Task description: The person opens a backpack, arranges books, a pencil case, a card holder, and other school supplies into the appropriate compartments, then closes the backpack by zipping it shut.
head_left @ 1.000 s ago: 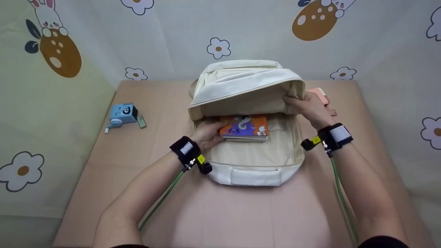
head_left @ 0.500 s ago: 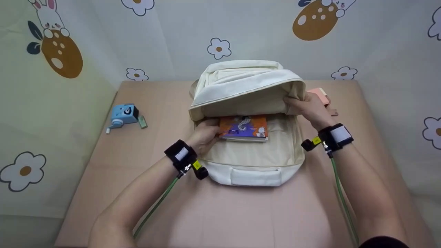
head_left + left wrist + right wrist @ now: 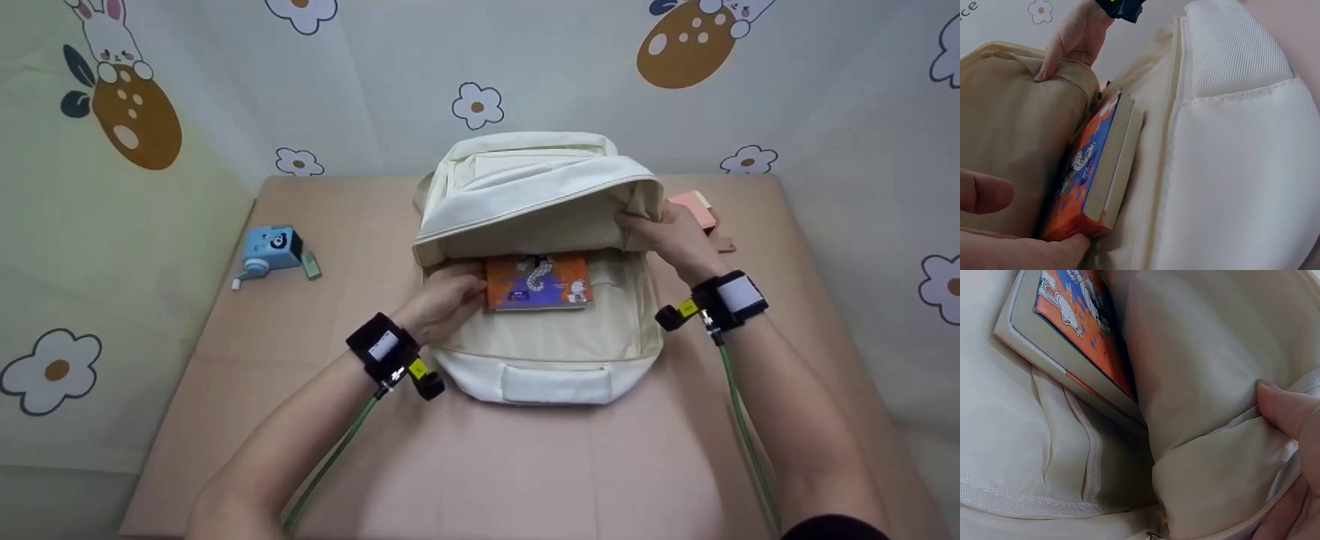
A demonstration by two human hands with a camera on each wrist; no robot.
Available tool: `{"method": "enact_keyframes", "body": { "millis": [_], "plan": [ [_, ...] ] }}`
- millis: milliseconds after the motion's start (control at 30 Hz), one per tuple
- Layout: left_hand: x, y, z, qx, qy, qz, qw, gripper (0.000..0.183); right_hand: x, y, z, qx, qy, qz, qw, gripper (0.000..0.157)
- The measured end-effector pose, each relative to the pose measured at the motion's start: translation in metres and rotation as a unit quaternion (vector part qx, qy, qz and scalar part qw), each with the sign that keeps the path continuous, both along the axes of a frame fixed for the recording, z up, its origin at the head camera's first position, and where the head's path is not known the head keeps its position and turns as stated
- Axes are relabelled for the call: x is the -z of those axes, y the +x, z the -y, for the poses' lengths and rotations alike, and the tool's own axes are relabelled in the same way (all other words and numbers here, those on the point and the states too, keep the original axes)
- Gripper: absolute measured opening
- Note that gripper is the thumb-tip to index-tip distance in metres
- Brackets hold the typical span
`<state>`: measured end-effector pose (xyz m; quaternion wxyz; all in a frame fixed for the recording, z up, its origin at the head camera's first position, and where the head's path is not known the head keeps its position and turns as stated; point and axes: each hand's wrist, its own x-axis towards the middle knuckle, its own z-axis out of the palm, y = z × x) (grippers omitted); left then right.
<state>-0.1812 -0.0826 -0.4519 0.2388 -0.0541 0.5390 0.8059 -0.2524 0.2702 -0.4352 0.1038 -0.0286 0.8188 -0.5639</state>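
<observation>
A cream backpack [image 3: 555, 386] lies with its main compartment unzipped and front flap raised. Inside is an orange and purple book [image 3: 538, 283] with a seahorse-like picture, stacked on a second book [image 3: 1027, 354]. My left hand [image 3: 446, 300] is at the left end of the stack. In the left wrist view its fingertips [image 3: 1075, 247] touch the spine end, while the thumb [image 3: 988, 194] stands off the cover. My right hand [image 3: 679, 236] pinches the flap's right edge [image 3: 1230, 439], thumb inside and fingers outside, holding it up.
On the table's left stand a blue crank pencil sharpener [image 3: 270, 247] and a small green block [image 3: 310, 265]. A pink object [image 3: 694, 210] and a small brown piece [image 3: 725, 245] lie behind my right hand. A patterned curtain [image 3: 390, 82] surrounds the table [image 3: 360, 450].
The books have shifted slightly right and toward me inside the backpack. My left thumb has come off the cover, and its wrist has moved left and nearer me. The right hand stays put.
</observation>
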Motion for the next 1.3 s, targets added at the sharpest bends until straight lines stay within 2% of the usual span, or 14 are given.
{"method": "enact_keyframes", "body": {
  "millis": [100,167,233,267,333,400,467,567,600,700,833,1000,1133,1300],
  "plan": [
    [-0.009,0.007,0.009,0.022,-0.033,-0.024,0.9989,0.051,0.001,0.0,-0.001,0.004,-0.004,0.001,1.0,0.066],
    [-0.016,0.012,0.019,0.055,-0.067,-0.05,0.995,0.054,0.002,0.0,-0.001,0.006,-0.008,0.001,1.0,0.065],
    [-0.023,0.015,0.032,0.093,-0.124,-0.076,0.985,0.051,0.003,0.0,-0.001,0.003,-0.013,-0.002,1.0,0.065],
    [-0.026,0.016,0.039,0.114,-0.161,-0.09,0.9763,0.048,0.003,-0.001,-0.002,0.003,-0.016,-0.004,1.0,0.064],
    [-0.032,0.016,0.055,0.148,-0.242,-0.12,0.9514,0.035,0.003,-0.001,-0.002,0.003,-0.019,-0.008,1.0,0.062],
    [-0.034,0.013,0.072,0.151,-0.338,-0.152,0.9165,0.028,0.003,-0.001,-0.002,0.003,-0.02,-0.011,1.0,0.061],
    [-0.033,0.007,0.085,0.122,-0.418,-0.182,0.8814,0.03,0.003,-0.002,-0.002,0.003,-0.019,-0.012,1.0,0.061],
    [-0.027,-0.004,0.095,0.056,-0.471,-0.222,0.8516,0.048,0.002,-0.001,-0.002,0.001,-0.015,-0.012,1.0,0.06],
    [-0.025,-0.006,0.095,0.037,-0.472,-0.241,0.8471,0.057,0.002,-0.001,-0.001,0.0,-0.013,-0.013,1.0,0.06],
    [-0.021,-0.013,0.088,0.015,-0.442,-0.297,0.8464,0.074,0.002,0.001,-0.001,0.0,-0.012,-0.016,1.0,0.06],
    [-0.019,-0.018,0.074,-0.001,-0.428,-0.351,0.8329,0.058,0.003,0.003,-0.001,-0.002,-0.006,-0.016,1.0,0.063],
    [-0.021,-0.02,0.063,-0.034,-0.463,-0.367,0.8062,0.029,0.002,0.01,-0.003,0.001,0.009,-0.021,1.0,0.06],
    [-0.022,-0.017,0.061,-0.039,-0.471,-0.367,0.8015,0.024,0.003,0.017,-0.004,-0.009,0.037,-0.053,0.998,0.058],
    [-0.019,-0.012,0.06,-0.038,-0.479,-0.38,0.7908,0.025,0.007,0.028,-0.007,-0.022,0.088,-0.13,0.987,0.043]
  ]
}}
